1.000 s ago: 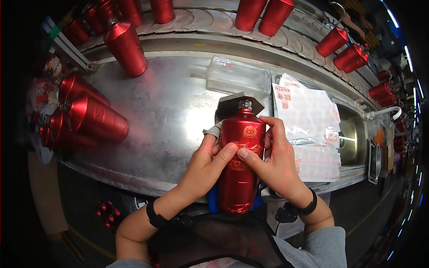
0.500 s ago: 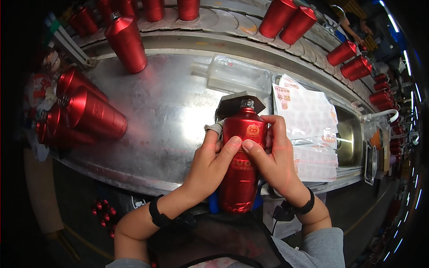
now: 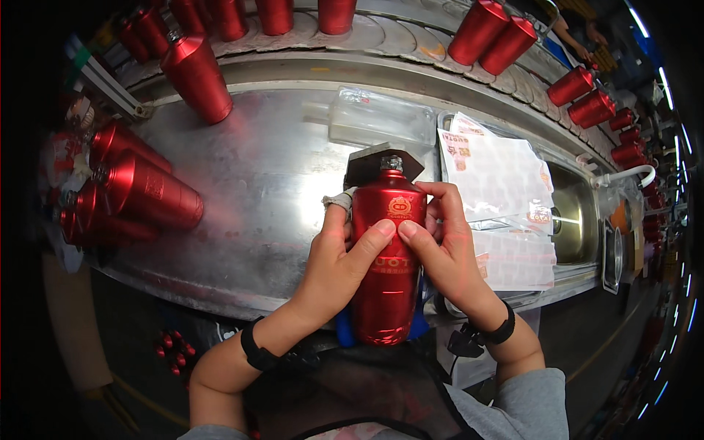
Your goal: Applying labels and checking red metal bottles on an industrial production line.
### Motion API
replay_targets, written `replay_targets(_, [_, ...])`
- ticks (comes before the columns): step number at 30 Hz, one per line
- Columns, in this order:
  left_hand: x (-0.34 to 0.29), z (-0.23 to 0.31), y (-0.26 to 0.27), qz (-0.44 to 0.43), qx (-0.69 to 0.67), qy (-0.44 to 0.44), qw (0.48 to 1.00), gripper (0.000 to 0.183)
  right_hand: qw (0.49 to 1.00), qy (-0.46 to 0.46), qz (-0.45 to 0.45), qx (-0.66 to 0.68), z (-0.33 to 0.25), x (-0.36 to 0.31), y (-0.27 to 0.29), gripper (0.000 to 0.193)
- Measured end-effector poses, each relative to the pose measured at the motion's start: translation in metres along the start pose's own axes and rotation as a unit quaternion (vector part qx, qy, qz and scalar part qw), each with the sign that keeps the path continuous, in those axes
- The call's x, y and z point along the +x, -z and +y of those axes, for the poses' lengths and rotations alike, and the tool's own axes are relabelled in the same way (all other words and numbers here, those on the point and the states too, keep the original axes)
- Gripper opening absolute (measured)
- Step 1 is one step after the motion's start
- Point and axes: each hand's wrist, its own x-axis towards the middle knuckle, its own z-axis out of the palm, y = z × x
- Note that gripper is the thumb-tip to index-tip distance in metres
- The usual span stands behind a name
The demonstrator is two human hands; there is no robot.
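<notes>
A glossy red bottle point(image 3: 389, 293) with gold print and a clear threaded neck lies in front of me, its neck pointing away. My left hand point(image 3: 334, 249) grips its left side, the thumb pressed on the front; a pale wrap covers one fingertip. From the right side my right hand point(image 3: 446, 246) holds the same bottle, the thumbs nearly meeting below the gold emblem. Behind the neck is a dark angular block point(image 3: 361, 167). White sticker sheets point(image 3: 491, 176) with small red print lie just right of my right hand.
Several red bottles point(image 3: 150, 192) stand at the left of the metal table point(image 3: 249, 161), and one point(image 3: 196, 79) stands farther back. A conveyor point(image 3: 367, 45) carries more bottles across the back. A clear plastic box point(image 3: 381, 121) lies behind the block. At the right is a sink point(image 3: 576, 213) with a white faucet point(image 3: 625, 176).
The bottles on the conveyor have shifted to the right. The table scene sits slightly farther left in view. Both hands still grip the red bottle, thumbs now a little farther apart.
</notes>
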Motion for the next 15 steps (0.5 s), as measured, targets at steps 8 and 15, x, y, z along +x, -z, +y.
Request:
replay_targets(8, [-0.0007, -0.0114, -0.0047, 0.014, 0.074, -0.057, 0.996, 0.060, 1.000, -0.010, -0.027, -0.008, -0.0009, -0.0047, 0.0091, 0.061])
replay_targets(15, [0.0047, -0.0092, -0.0063, 0.029, 0.129, -0.074, 0.989, 0.060, 0.999, 0.010, -0.025, 0.021, -0.0007, -0.0071, 0.0070, 0.057])
